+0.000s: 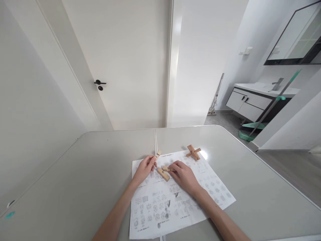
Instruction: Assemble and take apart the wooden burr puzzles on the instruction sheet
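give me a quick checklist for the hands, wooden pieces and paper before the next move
1. Left hand has a grip on the upright pale piece: ok, held at the fingertips.
2. Right hand has its fingers on the short pale piece: ok.
3. Short pale piece lifted off the paper: cannot tell from this angle.
4. Brown crossed pieces clear of both hands: ok, near the paper's far right corner.
5. Paper fully uncovered: not ok, hands and right forearm hide parts.
6. Small print readable: cannot tell, too blurred.
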The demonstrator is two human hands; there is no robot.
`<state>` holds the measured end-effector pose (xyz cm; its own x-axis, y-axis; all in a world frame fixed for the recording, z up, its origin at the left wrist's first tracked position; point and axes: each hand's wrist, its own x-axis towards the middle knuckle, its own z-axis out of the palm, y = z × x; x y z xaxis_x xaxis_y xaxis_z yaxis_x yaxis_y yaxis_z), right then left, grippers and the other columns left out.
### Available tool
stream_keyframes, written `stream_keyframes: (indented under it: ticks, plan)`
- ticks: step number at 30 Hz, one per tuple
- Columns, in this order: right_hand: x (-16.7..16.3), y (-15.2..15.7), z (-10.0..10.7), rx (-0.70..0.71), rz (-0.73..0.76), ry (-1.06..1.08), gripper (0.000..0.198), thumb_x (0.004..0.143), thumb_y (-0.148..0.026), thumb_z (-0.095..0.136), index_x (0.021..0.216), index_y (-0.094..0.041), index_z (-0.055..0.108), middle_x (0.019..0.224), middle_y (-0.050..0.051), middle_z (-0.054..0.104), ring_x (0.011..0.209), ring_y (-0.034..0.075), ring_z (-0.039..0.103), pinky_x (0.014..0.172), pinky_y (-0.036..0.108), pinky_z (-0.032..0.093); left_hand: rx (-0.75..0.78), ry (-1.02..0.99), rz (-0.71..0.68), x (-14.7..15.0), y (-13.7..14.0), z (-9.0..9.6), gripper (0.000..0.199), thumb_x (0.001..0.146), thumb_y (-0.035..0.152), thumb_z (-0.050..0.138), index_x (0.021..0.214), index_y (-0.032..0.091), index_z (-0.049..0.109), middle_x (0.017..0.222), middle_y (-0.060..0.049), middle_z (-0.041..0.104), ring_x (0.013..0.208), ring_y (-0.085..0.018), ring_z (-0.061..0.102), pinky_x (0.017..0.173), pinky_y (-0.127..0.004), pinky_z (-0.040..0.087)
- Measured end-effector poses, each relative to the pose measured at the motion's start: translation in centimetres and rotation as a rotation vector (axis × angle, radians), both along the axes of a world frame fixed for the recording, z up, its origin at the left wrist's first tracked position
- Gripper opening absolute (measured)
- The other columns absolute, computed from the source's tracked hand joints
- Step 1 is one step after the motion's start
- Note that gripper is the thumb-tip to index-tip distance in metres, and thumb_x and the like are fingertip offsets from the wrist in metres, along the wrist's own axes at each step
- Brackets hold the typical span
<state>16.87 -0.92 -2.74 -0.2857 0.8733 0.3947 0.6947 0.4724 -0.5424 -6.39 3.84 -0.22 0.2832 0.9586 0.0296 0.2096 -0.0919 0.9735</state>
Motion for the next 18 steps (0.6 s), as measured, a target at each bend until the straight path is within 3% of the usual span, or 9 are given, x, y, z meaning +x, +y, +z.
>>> stream_keyframes:
  ticks: [7, 18]
  plan:
    - [0.0, 0.2, -0.3, 0.027, -0.045, 0.131, 0.017, 0.098, -0.023, 0.054, 0.112, -0.026, 0.064, 0.11, 0.009, 0.068, 0.096, 0.027, 0.066, 0.079, 0.038, 0.054, 0.004, 0.005, 0.002, 0.1, -0.2, 0.3, 0.049, 0.093, 0.064, 0.051, 0.105, 0.018, 0.062, 0.078, -0.001, 0.063, 0.059, -0.013, 0.051, 0.054, -0.024, 0.04]
    - [-0.2, 0.1, 1.0, -0.04, 0.044, 0.445, 0.019, 0.096, -0.04, 0.062, 0.107, -0.025, 0.067, 0.105, 0.009, 0.069, 0.083, 0.024, 0.066, 0.081, 0.042, 0.058, 0.031, 0.011, -0.044, 0.8, -1.0, 0.9, 0.048, 0.095, 0.061, 0.051, 0.113, 0.019, 0.067, 0.075, 0.0, 0.06, 0.059, -0.014, 0.049, 0.055, -0.025, 0.04]
